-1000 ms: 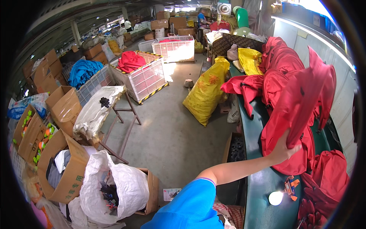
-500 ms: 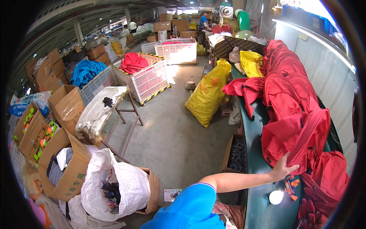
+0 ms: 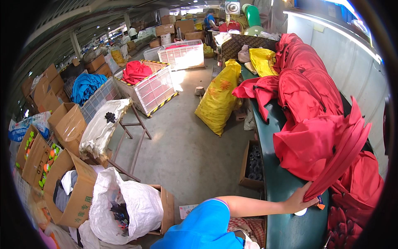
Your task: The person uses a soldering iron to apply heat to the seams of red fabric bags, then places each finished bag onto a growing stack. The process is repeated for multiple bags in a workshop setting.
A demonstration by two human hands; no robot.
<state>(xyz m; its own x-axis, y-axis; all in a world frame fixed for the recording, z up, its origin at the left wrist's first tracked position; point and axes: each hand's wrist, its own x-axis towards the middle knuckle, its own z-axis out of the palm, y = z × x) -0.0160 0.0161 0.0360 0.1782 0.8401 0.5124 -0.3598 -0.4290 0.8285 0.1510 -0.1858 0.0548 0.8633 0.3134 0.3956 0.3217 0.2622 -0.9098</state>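
Observation:
My left hand (image 3: pixel 299 200) reaches across the green-topped table (image 3: pixel 278 178) from a blue sleeve. Its fingers are closed on the lower end of a red fabric bag (image 3: pixel 340 153), whose folded edge rises in a long upright flap. More red bags with dark zips (image 3: pixel 300 91) are heaped along the table's far side. Beside my hand, an orange and blue item (image 3: pixel 320 202) and a bright white round spot (image 3: pixel 301 211) are partly covered. My right hand is not in view.
A box of dark round parts (image 3: pixel 254 164) stands on the floor against the table. Farther off are a yellow sack (image 3: pixel 219 99) and wheeled mesh crates (image 3: pixel 151 89). At left, a white sack (image 3: pixel 141 203), cartons (image 3: pixel 66 182) and a covered stand (image 3: pixel 103 128) sit close together.
My left hand has moved down and slightly left, and its fingers have closed on the red fabric. The bag's edge now stands higher in a folded flap. The view has shifted slightly.

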